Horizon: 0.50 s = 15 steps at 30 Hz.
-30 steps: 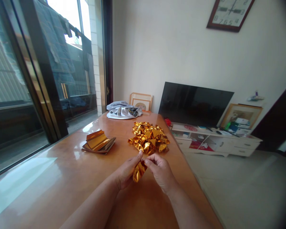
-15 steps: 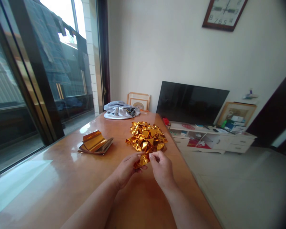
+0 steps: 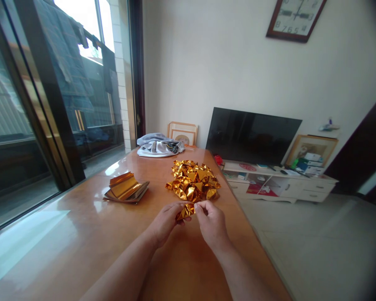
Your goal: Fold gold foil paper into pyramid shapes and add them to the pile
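Observation:
Between my hands, just above the wooden table [image 3: 119, 238], is a piece of folded gold foil paper [image 3: 185, 212]. My left hand [image 3: 168, 220] grips it from the left, with fingers underneath and the thumb on top. My right hand [image 3: 211, 219] pinches its right end between thumb and forefinger. Directly beyond my hands lies a pile of folded gold foil paper pieces [image 3: 194, 179]. Further left sits a stack of flat gold foil sheets [image 3: 125, 190], the top one curled up. The underside of the held piece is hidden by my fingers.
Bundled grey and white cloth [image 3: 158, 146] lies at the table's far end, near a leaning picture frame [image 3: 183, 133]. A television [image 3: 253, 136] stands on a white cabinet [image 3: 285, 186] beyond the table's right edge. A glass sliding door [image 3: 50, 104] borders the left side.
My right fingers have shifted slightly left along the held foil piece, and its folds catch the light differently. The pile and the stack stay where they were.

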Motion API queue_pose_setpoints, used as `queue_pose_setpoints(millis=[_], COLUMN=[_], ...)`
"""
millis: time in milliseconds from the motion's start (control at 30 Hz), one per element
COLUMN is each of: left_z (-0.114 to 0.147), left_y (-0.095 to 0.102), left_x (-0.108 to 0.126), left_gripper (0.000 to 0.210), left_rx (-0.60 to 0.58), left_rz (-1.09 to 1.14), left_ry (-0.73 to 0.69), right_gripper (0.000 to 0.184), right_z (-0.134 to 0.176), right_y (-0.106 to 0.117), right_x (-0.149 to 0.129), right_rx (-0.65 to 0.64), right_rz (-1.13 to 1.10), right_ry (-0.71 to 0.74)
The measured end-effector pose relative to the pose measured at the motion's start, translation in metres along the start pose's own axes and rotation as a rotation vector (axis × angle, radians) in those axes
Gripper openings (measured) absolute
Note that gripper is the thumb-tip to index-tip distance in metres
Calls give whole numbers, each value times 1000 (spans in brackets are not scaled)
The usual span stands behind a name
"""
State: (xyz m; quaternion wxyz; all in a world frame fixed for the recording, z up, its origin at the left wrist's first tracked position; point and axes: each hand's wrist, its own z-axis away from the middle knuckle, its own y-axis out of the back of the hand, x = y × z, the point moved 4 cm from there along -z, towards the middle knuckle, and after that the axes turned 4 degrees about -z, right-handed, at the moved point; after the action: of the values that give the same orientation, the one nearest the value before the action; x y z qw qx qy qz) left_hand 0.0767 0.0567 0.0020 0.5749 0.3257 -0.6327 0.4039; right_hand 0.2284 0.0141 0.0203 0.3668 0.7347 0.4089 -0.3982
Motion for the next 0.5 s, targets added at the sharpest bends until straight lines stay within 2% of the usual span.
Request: queue_pose_setpoints(millis=[200, 333, 500], left_z=[0, 0, 0], left_y=[1, 1, 1], left_x=[1, 2, 4], left_gripper=[40, 41, 41], left_rx=[24, 56, 83], left_rz=[-18, -59, -155], left_ry=[-26, -37, -55], right_gripper=[23, 20, 18], right_z=[-1, -2, 0], right_y=[0, -3, -3], right_x=[-1, 6, 12], right_rx=[3, -42, -58], right_rz=[-14, 33, 189], right_ry=[-40, -52, 32])
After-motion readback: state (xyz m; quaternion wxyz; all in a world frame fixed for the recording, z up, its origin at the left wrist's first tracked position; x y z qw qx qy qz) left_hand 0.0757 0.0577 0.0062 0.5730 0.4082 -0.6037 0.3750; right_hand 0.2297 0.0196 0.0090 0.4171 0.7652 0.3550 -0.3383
